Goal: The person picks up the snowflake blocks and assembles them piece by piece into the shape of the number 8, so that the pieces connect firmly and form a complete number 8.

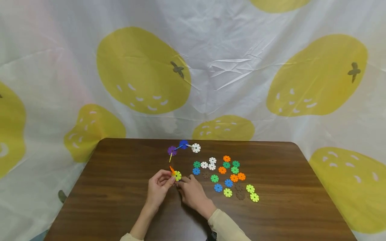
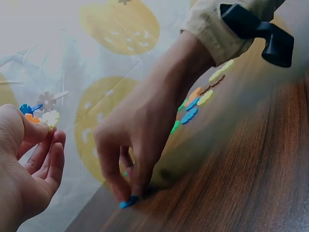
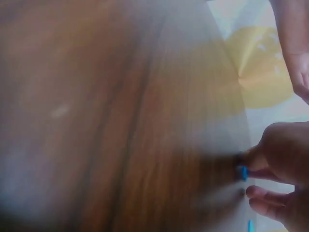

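My left hand [image 1: 159, 186] pinches a yellow notched plastic disc [image 1: 177, 175] between thumb and fingers. An orange disc [image 1: 172, 170], seen nearly edge-on, adjoins it. Beyond runs a string of linked discs: a thin yellow one [image 1: 170, 157], a purple one [image 1: 172, 150], a dark blue one [image 1: 183, 144] and a white one [image 1: 196, 148]. Down at the tabletop, the fingertips of my right hand [image 1: 193, 192] pinch a blue disc [image 2: 128, 202]; the right wrist view shows this blue disc [image 3: 242, 173] only in part, between the fingers.
Loose discs lie scattered right of my hands on the brown wooden table [image 1: 286, 187]: a white disc [image 1: 212, 160], a green disc [image 1: 214, 178], an orange disc [image 1: 222, 170], a brown disc [image 1: 240, 195] and several others. A fruit-patterned curtain [image 1: 211, 83] hangs behind.
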Tool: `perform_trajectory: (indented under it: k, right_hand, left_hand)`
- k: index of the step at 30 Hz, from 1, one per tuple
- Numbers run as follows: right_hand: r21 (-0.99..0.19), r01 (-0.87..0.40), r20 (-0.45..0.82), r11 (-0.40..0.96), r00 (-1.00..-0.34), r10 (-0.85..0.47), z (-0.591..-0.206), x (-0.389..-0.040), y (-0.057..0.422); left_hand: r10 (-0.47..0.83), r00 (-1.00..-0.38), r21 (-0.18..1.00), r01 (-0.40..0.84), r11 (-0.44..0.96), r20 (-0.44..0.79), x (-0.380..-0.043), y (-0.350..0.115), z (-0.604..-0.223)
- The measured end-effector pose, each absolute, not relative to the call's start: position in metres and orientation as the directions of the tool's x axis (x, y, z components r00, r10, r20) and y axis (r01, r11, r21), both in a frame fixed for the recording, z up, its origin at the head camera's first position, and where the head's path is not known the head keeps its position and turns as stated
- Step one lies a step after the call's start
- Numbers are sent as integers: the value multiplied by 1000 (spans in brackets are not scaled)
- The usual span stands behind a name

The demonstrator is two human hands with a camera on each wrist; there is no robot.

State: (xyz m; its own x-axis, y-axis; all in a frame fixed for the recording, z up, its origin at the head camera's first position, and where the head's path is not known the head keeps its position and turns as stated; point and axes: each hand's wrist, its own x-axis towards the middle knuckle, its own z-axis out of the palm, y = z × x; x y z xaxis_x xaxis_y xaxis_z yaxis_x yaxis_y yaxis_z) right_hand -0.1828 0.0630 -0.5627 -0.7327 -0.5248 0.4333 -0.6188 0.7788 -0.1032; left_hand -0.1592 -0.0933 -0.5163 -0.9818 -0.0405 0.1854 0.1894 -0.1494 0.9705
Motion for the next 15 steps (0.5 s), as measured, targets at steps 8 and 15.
perform_trajectory:
  k: [8,15]
  right_hand:
    - [-211,-597,353,774,-785,-509,-553,-172,81]
    - [-580,-452,194,677,-885,-424,-547,-171,102]
  left_hand:
    - [-40,-987,976,162,-146,158,-161,-89,-516]
    - [-29,-987,979,158,-127,156,-162,-84,-515]
